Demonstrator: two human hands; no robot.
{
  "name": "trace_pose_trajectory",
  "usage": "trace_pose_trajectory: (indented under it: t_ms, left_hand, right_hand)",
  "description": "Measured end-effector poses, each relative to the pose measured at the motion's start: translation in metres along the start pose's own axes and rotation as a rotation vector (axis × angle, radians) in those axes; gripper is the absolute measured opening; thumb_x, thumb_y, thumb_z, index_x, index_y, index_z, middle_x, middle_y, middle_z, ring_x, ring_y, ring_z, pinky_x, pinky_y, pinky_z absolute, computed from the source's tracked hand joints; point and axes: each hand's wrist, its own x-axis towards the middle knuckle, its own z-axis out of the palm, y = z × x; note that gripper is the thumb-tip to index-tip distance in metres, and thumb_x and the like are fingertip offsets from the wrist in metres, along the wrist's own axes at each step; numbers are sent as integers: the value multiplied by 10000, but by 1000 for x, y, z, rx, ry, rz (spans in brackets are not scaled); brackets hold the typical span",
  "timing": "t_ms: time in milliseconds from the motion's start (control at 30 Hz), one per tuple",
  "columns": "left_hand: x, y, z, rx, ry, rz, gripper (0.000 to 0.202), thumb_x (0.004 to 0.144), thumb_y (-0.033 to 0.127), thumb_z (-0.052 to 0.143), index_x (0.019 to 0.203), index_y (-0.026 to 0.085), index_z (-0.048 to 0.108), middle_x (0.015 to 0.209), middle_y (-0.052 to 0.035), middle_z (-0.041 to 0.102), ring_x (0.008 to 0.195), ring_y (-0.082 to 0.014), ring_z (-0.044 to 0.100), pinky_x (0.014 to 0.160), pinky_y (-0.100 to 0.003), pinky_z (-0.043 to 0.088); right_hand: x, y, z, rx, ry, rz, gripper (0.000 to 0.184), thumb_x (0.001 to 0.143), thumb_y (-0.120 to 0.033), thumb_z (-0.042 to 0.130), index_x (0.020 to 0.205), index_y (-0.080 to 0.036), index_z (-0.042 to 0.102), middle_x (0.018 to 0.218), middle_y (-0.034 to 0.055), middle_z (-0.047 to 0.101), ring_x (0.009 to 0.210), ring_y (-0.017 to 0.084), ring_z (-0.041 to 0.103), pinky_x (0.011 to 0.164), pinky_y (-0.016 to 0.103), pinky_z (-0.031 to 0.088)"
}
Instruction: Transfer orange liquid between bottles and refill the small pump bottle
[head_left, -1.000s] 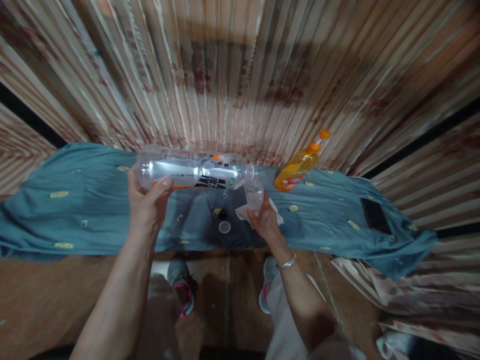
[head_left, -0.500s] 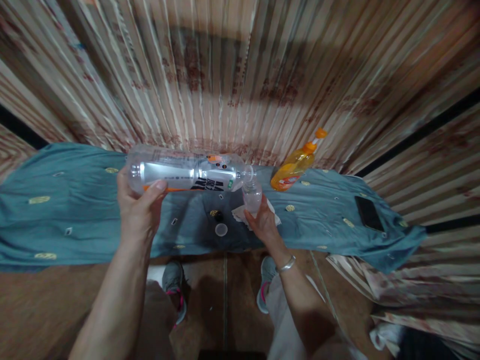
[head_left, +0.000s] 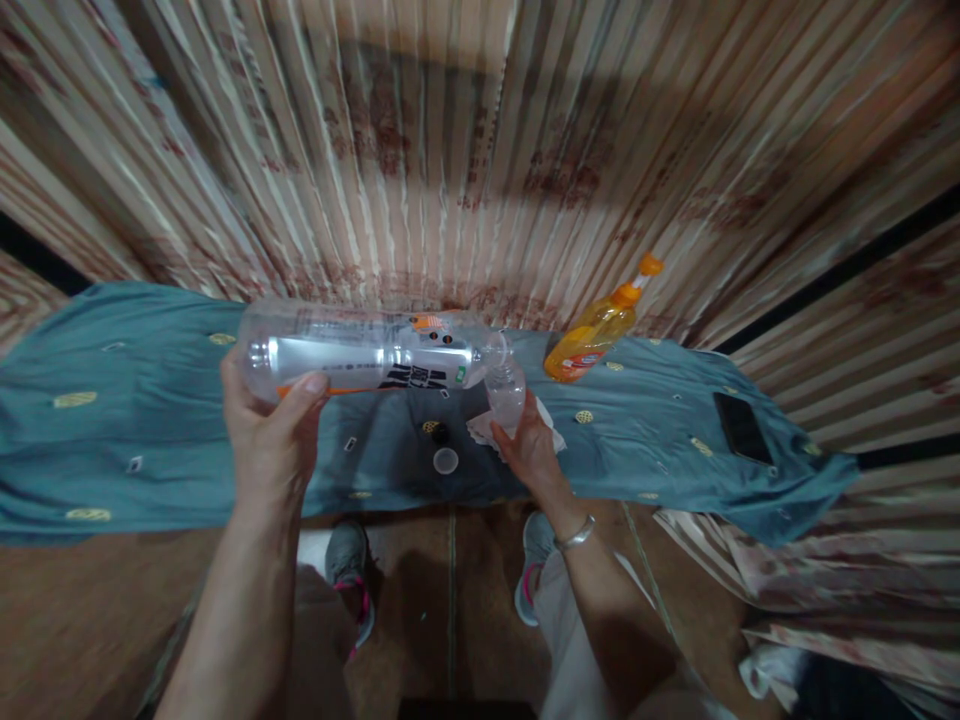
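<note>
My left hand (head_left: 274, 425) is closed round the base end of a large clear plastic bottle (head_left: 360, 350) with black print and an orange stripe. The bottle lies almost level in the air, its neck pointing right. Its mouth meets the top of a small clear bottle (head_left: 507, 392), around which the fingers of my right hand (head_left: 529, 445) are wrapped. Whether liquid passes between the two cannot be made out. Beneath the small bottle is a white cloth or tissue (head_left: 482, 432). A round translucent lid (head_left: 445, 461) and a small black cap (head_left: 441, 435) lie nearby.
A teal patterned cloth (head_left: 172, 420) covers the long surface. Behind the hands stands a yellow dish soap bottle (head_left: 592, 338) with an orange cap. A black phone (head_left: 742, 428) lies at the right end. A striped curtain (head_left: 450, 180) hangs close behind.
The large bottle's base end has shifted slightly left and down with my left hand. The small bottle leans a little more, its top to the left. Both hands keep their hold.
</note>
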Motion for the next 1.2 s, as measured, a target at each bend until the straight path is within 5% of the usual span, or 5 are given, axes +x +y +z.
trace_pose_trajectory:
  t_ms: [867, 1200]
  left_hand:
    - [-7, 5, 6, 13, -3, -8, 501, 448, 182, 915, 886, 253, 683, 878, 41, 690, 770, -123, 620, 672, -240, 533]
    - [-6, 6, 6, -3, 11, -6, 538, 402, 206, 971, 871, 257, 714, 813, 62, 676, 683, -82, 575, 573, -170, 483]
  right_hand:
    - [-1, -5, 0, -15, 4, 26, 684, 886, -282, 639, 1498, -52, 436, 1326, 281, 700, 1199, 384, 707, 1058, 613, 554]
    - [0, -5, -3, -7, -16, 20, 652, 896, -306, 645, 1468, -41, 476, 1311, 299, 694, 1191, 393, 707, 1038, 622, 567]
